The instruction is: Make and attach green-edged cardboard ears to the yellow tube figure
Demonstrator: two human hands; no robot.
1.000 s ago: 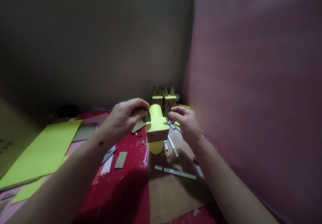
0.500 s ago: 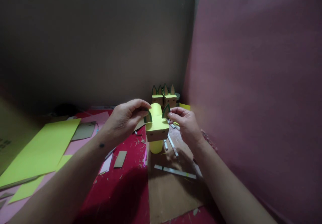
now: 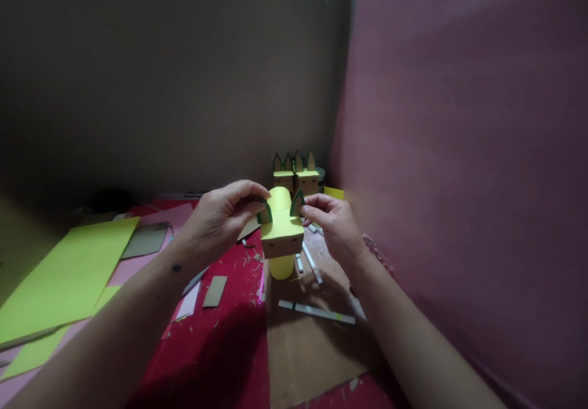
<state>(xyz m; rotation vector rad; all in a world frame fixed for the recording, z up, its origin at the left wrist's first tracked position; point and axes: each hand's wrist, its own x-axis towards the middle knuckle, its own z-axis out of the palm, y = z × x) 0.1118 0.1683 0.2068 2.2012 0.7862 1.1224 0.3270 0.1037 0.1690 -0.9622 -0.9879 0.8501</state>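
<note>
A cardboard box head with a yellow top (image 3: 282, 229) stands upright at the centre, with a yellow tube behind it and below it. My left hand (image 3: 229, 211) pinches the left pointed ear (image 3: 266, 214), which has a dark green edge. On the other side, the right ear (image 3: 297, 203) is between the thumb and fingers of my right hand (image 3: 331, 220). Both ears stand at the rear part of the yellow top and lean apart.
Two similar eared box figures (image 3: 307, 179) stand behind. Cardboard (image 3: 316, 357) with white strips (image 3: 316, 312) lies on the red surface (image 3: 215, 348). Yellow sheets (image 3: 68, 274) and pink paper lie left; a pink wall covering (image 3: 459, 152) rises right.
The view has shifted slightly, so everything appears a little further left. Both hands keep their hold on the ears.
</note>
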